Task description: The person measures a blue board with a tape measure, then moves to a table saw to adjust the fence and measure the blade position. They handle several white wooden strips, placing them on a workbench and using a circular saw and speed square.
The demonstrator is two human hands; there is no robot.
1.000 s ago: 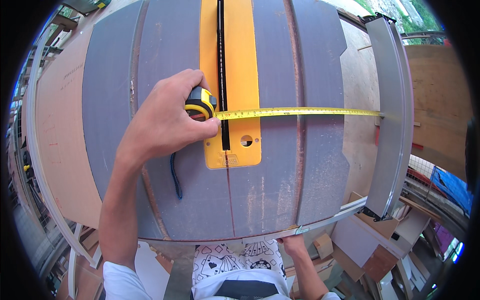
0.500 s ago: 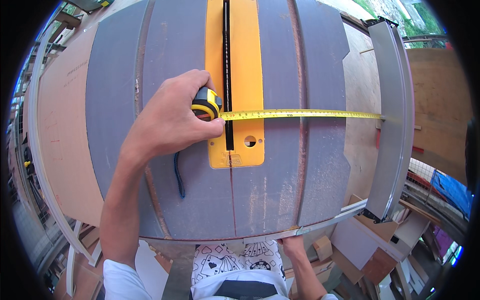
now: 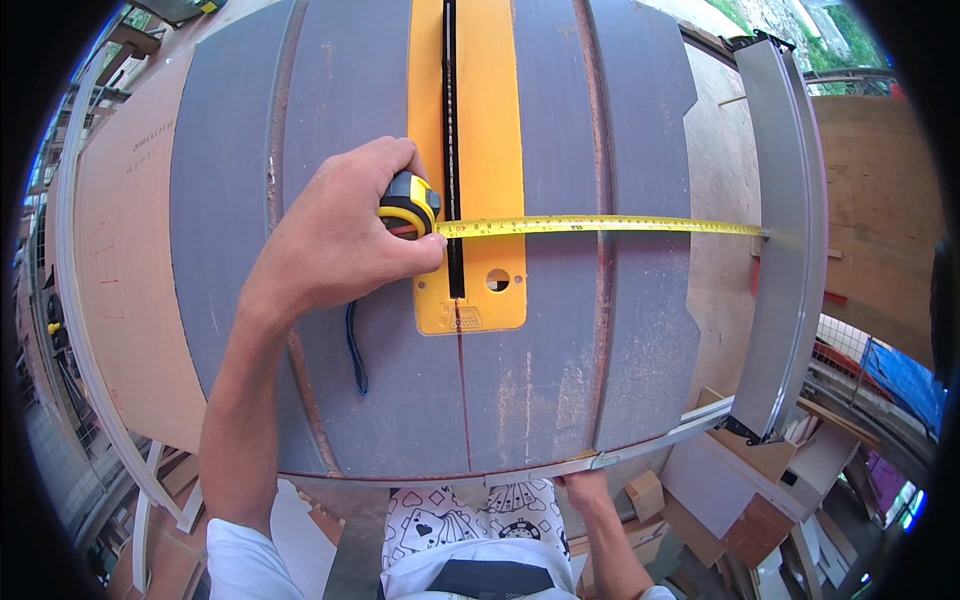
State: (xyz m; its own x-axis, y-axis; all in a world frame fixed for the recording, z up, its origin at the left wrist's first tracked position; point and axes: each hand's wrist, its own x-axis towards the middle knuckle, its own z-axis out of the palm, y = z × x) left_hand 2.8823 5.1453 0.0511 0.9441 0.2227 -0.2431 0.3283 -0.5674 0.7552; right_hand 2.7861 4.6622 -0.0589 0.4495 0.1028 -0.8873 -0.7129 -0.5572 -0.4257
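Observation:
My left hand (image 3: 345, 225) grips a yellow and black tape measure (image 3: 412, 205) over the yellow throat plate (image 3: 488, 120) of a table saw. From its case the yellow tape blade (image 3: 640, 224) runs right, across the dark blade slot, to the grey metal rip fence (image 3: 785, 230). The saw blade's teeth show as a thin line in the slot. A dark blue wrist strap (image 3: 354, 350) hangs from beneath the left hand onto the grey saw table (image 3: 350, 100). At the front rail (image 3: 440, 482) is my right hand (image 3: 585, 487), its fingers mostly hidden under the rail.
A tan wooden panel (image 3: 135, 280) adjoins the saw table on the left. Beyond the fence stands a brown board (image 3: 870, 230). Wood offcuts (image 3: 720, 500) lie piled at the lower right. Two long grooves run along the tabletop, with sawdust near the right one.
The view has shifted very slightly. Both hands, the tape measure and the extended tape hold nearly the same places.

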